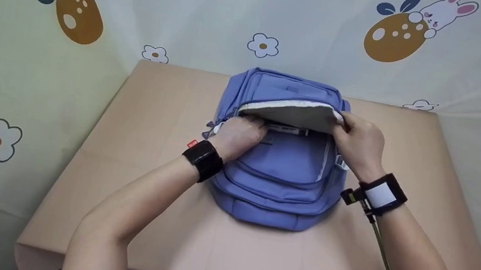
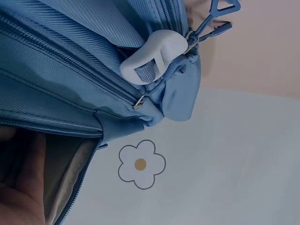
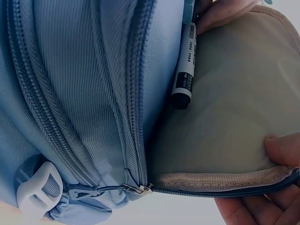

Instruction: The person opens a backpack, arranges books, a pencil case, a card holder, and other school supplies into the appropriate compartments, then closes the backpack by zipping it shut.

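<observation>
A blue backpack [image 1: 279,191] lies on the table with its front pocket unzipped. My right hand [image 1: 362,141] grips the edge of the pocket flap [image 1: 292,110], thumb on the pale lining [image 3: 225,108] and fingers on the outer side. My left hand [image 1: 240,136] reaches into the pocket from the left. Its fingers [image 3: 229,14] hold one end of a white marker [image 3: 186,58], whose black end points away from that hand. Part of the left hand is hidden inside the pocket in the left wrist view.
The backpack rests on a table with a tan cover [image 1: 168,121]. Zipper pulls and a white strap buckle [image 2: 154,56] hang at its side. A cloth printed with flowers and rabbits [image 1: 219,16] surrounds the table. A cable [image 1: 385,256] runs along the right forearm.
</observation>
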{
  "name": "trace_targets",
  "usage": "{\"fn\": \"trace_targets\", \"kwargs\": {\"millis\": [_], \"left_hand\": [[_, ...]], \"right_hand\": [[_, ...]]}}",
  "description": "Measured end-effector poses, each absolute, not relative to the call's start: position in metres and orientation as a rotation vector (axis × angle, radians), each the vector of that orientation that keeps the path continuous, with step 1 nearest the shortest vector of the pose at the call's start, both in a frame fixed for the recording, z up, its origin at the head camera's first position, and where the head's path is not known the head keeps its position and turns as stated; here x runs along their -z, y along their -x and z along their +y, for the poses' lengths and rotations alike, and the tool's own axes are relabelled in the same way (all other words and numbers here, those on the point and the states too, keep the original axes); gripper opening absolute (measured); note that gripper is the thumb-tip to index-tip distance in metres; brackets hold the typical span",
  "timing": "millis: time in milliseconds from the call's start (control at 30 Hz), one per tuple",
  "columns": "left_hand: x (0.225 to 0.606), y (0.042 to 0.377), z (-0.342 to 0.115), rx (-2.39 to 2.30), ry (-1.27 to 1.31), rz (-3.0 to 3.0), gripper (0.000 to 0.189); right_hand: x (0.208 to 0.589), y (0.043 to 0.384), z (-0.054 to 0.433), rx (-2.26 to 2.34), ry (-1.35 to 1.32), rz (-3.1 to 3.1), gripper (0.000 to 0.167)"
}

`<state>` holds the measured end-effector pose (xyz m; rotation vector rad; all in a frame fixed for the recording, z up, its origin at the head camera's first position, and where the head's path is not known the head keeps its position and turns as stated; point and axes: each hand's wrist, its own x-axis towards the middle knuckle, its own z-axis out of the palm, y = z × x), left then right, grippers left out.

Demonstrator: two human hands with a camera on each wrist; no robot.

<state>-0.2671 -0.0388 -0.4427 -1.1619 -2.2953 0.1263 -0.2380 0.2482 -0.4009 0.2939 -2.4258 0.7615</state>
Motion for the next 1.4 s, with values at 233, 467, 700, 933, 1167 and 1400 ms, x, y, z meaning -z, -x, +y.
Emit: {"fn": "trace_targets", "kwargs": {"millis": [233, 467, 700, 933, 1167, 1400], "left_hand": [[0.437, 0.257, -0.043, 0.007, 1.177, -2.311, 0.019], [0.430, 0.240, -0.065, 0.549, 1.140, -2.082, 0.012], [0.421, 0.235, -0.082, 0.663, 1.027, -2.049, 0.029], [0.422, 0.223, -0.079, 0.725, 1.161, -2.119, 0.023], [0.430, 0.213, -0.079, 0.703, 1.176, -2.126, 0.009], [0.437, 0.210, -0.080, 0.658, 1.221, -2.078, 0.003]], "right_hand": [[0.403, 0.237, 0.249, -0.769, -0.294, -2.419, 0.012], [0.406, 0.231, 0.249, -0.740, -0.375, -2.385, 0.013], [0.414, 0.215, 0.252, -0.687, -0.498, -2.371, 0.030], [0.423, 0.202, 0.254, -0.644, -0.575, -2.342, 0.041], [0.432, 0.188, 0.258, -0.650, -0.766, -2.302, 0.044], [0.439, 0.172, 0.262, -0.641, -1.011, -2.207, 0.043]]}}
